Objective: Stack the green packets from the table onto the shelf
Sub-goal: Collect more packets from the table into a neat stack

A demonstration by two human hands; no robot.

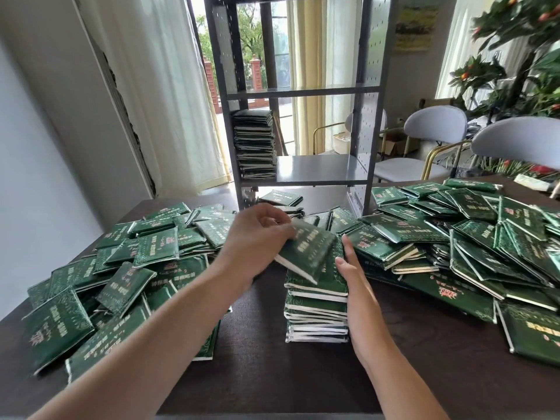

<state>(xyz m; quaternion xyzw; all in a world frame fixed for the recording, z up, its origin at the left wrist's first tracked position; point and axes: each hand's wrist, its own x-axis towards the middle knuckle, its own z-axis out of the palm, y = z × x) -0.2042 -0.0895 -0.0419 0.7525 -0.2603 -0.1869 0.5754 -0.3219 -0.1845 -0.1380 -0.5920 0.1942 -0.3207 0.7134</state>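
Observation:
A neat stack of green packets (316,310) stands on the dark table (272,374) in front of me. My left hand (257,237) pinches one green packet (309,250), tilted, just above the stack's top. My right hand (354,277) lies flat against the stack's right side, fingers straight. Loose green packets lie in a heap at the left (121,268) and a bigger heap at the right (469,237). On the grey metal shelf unit (321,168) at the table's far edge, a tall pile of packets (254,144) stands at the left of the lower shelf.
The lower shelf's right part and the shelf above (303,90) hold nothing. Light chairs (436,128) stand behind the table at the right, with plants (515,56) beyond. Curtains and a window lie behind the shelf unit.

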